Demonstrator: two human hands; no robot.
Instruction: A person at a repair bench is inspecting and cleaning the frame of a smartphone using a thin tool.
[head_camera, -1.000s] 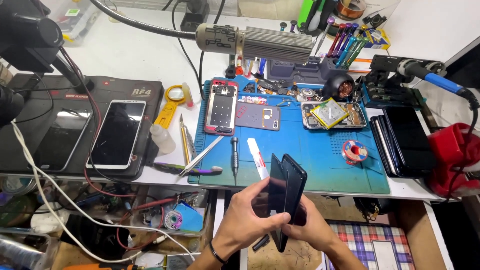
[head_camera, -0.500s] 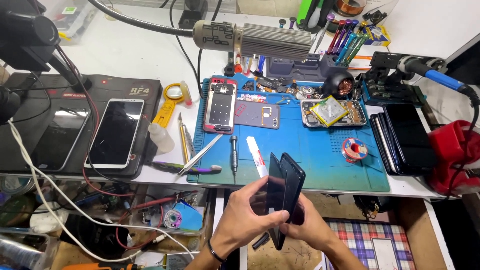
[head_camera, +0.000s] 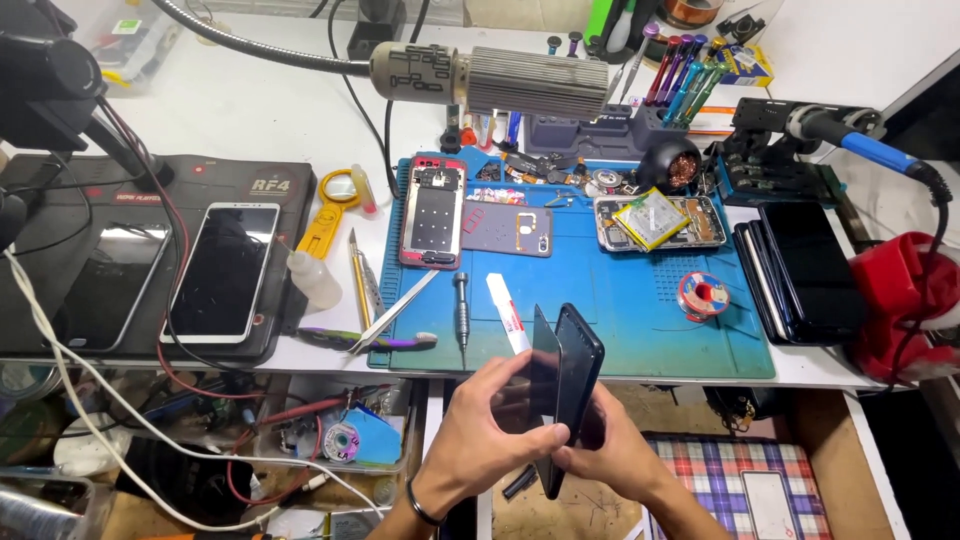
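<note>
Here, both hands work below the front edge of the bench, in front of the blue mat (head_camera: 640, 320). The left hand (head_camera: 495, 425) grasps a dark phone (head_camera: 578, 375), with the thumb across the near face and the fingers wrapped behind. The right hand (head_camera: 610, 450) pinches the lower part of the same unit from the other side. A thin dark panel (head_camera: 543, 370) stands edge-on just beside the phone body, parted from it at the top and touching it lower down. Both parts are held nearly upright, clear of the mat. On the mat lie a red phone frame (head_camera: 433, 212) with its interior exposed, a grey back cover (head_camera: 507, 230), an opened phone (head_camera: 657, 222) holding a yellow-green battery, a screwdriver (head_camera: 462, 310), a white tube (head_camera: 507, 312), tweezers (head_camera: 395, 312) and a solder reel (head_camera: 704, 296). A grey tool holder (head_camera: 620, 125) at the rear of the mat contains several coloured screwdrivers standing upright. A stack of dark phones (head_camera: 800, 270) sits at the right end of the mat. On the black pad (head_camera: 150, 190) to the left, a white-framed phone (head_camera: 222, 270) lies face up. A small bottle (head_camera: 312, 275) rests near it.
</note>
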